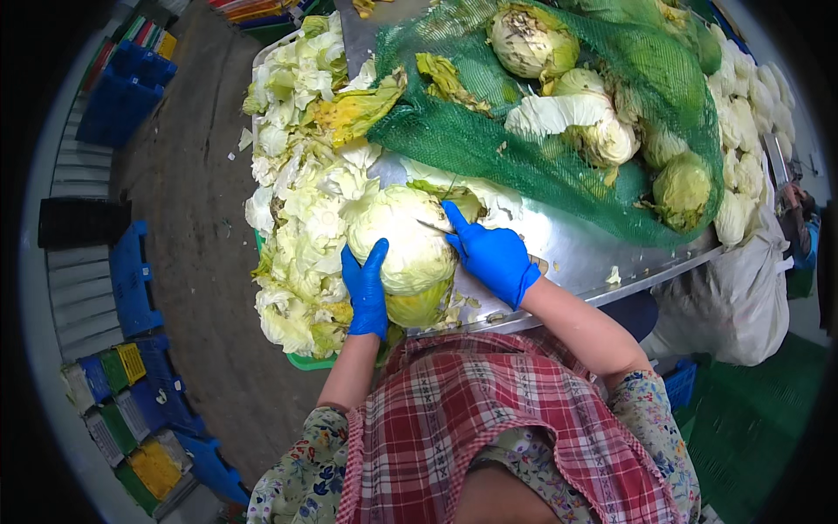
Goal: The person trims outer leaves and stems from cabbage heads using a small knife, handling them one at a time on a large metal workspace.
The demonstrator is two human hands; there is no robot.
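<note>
A pale cabbage head (404,239) is at the near left end of the metal table (556,229). My left hand (366,285), in a blue glove, holds it against its left side. My right hand (494,255), also gloved in blue, grips a knife (435,227) whose blade lies at the cabbage's upper right; the handle is mostly hidden in the fist. Beneath the cabbage shows a greener leaf or head (419,304). Just beyond, a loose green outer leaf (458,196) lies near my right fingertips.
Trimmed leaves (301,229) are heaped in a container along the table's left side. A green mesh bag (556,157) with several cabbages spreads over the table's far part. Peeled cabbages (740,144) are piled at the right, above a white sack (727,288). Stacked crates (131,419) stand at the left.
</note>
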